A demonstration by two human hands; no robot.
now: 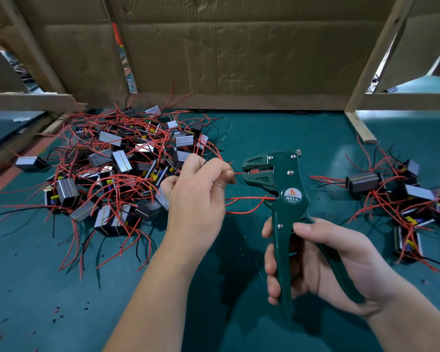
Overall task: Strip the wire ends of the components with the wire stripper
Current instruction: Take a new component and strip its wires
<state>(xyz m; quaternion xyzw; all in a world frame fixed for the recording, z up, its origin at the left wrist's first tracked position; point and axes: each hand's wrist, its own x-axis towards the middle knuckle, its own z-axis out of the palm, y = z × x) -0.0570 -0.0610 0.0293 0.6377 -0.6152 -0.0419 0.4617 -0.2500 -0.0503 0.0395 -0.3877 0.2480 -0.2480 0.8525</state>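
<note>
Your right hand (328,262) grasps the dark green metal wire stripper (287,196) upright above the work surface, fingers curled round its front handle and the rear handle lying against your palm, its head pointing left. Your left hand (201,194) is clenched on a thin red insulated wire (239,173), thumb and forefinger pinching it just beside the tool's head, so that the wire's end lies between the jaws. More red leads loop out below that fist and pass behind the stripper's neck, and a thin black lead rises from the top of the fist. Behind your left hand, a large heap of small grey-and-black box-shaped components (107,168) lies in a tangle of red and black leads on the teal-green mat (61,301). A smaller cluster of the same components (404,199) lies well apart on the right side of the mat. Small red and black specks (57,312) dot the mat near its lower left. A creased brown cardboard wall (239,47) closes the back of the bench, framed by pale wooden posts (374,52).
</note>
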